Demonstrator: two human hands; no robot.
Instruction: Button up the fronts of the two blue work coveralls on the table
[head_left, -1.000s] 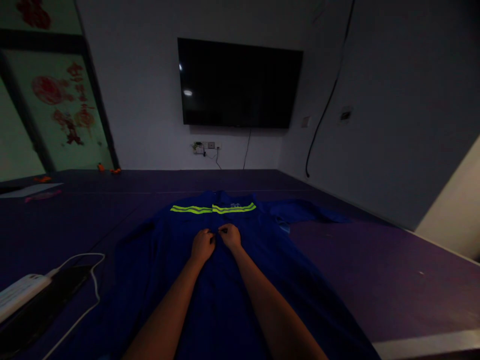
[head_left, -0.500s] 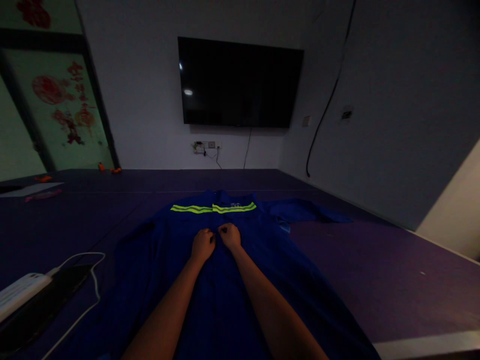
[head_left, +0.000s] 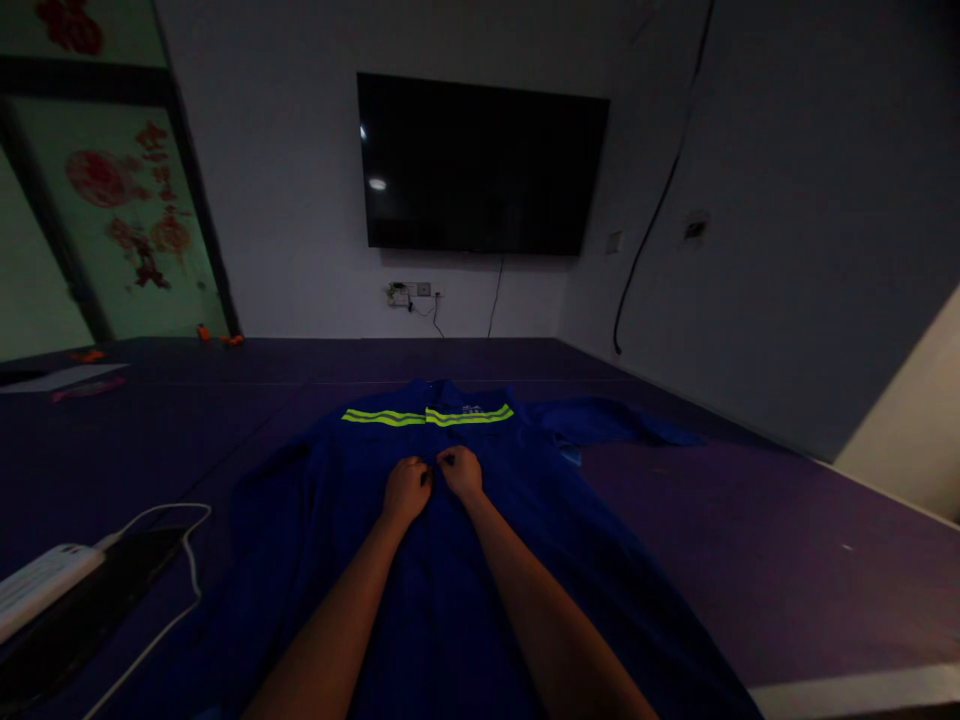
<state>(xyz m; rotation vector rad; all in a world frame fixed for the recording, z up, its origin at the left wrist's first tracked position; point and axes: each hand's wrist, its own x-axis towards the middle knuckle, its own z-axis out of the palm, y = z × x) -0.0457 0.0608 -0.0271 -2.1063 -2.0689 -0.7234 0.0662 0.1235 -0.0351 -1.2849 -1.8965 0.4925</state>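
A blue work jacket (head_left: 517, 500) with yellow-green reflective stripes across the chest lies spread out, its collar end away from me. Just below the stripes, my left hand (head_left: 407, 487) is closed at the front opening, its fingers pinching the cloth. Close beside it, my right hand (head_left: 460, 470) pinches the other side of the same front edge. Only a narrow gap separates the fingertips. Any button or fastener between them is too dark and small to make out. One sleeve stretches out to the right; the left side of the jacket falls in folds.
A white power strip (head_left: 49, 585) with a white cable (head_left: 196, 560) lies at the left on a dark flat object (head_left: 97, 610). The purple floor (head_left: 750, 540) surrounds the jacket. Small orange items (head_left: 232, 340) lie by the door. A television (head_left: 480, 170) hangs on the far wall.
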